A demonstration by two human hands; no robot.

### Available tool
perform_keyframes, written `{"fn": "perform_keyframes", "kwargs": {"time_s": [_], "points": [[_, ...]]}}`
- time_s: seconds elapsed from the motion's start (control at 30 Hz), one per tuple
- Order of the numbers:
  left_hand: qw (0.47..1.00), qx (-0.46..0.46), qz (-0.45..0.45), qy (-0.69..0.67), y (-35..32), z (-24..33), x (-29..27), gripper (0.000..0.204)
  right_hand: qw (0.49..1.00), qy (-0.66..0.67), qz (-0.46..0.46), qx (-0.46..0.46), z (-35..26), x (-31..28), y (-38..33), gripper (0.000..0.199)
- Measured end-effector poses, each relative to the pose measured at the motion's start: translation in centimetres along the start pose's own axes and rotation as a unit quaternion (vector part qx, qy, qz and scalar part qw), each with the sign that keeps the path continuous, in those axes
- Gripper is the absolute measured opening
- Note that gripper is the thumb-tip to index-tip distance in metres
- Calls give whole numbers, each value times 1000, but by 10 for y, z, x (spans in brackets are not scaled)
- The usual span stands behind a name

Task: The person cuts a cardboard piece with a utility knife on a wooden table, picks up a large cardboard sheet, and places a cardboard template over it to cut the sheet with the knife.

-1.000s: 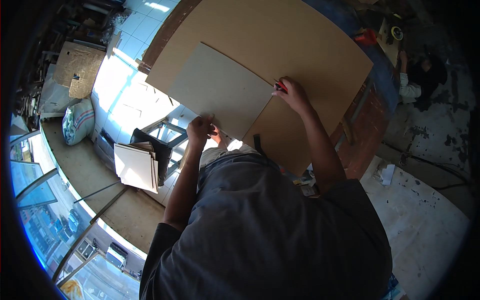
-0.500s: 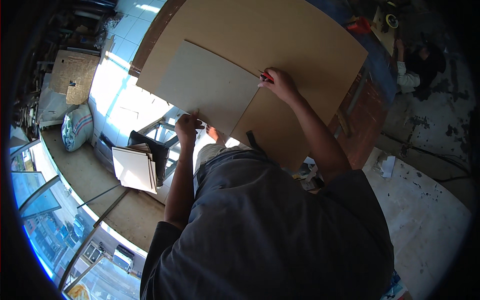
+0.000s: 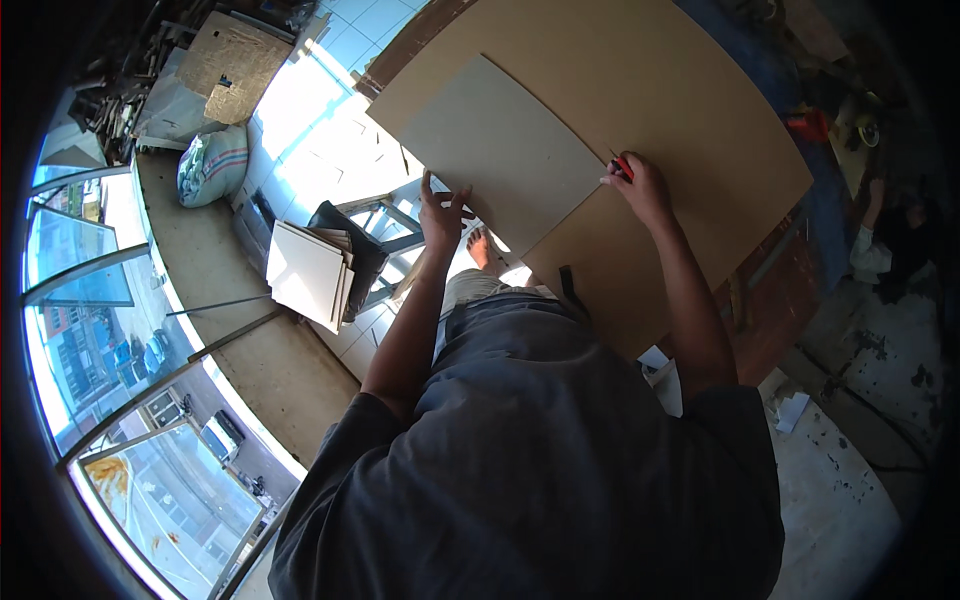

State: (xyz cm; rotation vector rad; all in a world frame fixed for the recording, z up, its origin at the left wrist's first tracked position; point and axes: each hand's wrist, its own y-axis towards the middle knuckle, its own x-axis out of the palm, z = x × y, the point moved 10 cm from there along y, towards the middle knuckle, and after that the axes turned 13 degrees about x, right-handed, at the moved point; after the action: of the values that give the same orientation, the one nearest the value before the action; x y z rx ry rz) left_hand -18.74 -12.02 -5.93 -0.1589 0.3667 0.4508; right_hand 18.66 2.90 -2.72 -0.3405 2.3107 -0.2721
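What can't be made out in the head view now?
Head view, all items:
Red-and-black tool: rear part hidden inside the right hand.
Brown board: far end cut off by the top edge.
Left hand: too small to tell if it touches the grey sheet.
Co-worker: mostly lost in shadow.
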Motion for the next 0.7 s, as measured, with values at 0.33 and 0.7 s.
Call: {"fn": "perform_keyframes", "kwargs": {"time_s": [0.33, 0.7], "points": [[1000, 22, 16, 4, 49, -11, -17, 96, 999, 21, 3, 24, 7, 4, 2, 27], [997, -19, 9, -79, 42, -8, -16, 97, 998, 33, -7, 53, 13, 7, 4, 24]]}}
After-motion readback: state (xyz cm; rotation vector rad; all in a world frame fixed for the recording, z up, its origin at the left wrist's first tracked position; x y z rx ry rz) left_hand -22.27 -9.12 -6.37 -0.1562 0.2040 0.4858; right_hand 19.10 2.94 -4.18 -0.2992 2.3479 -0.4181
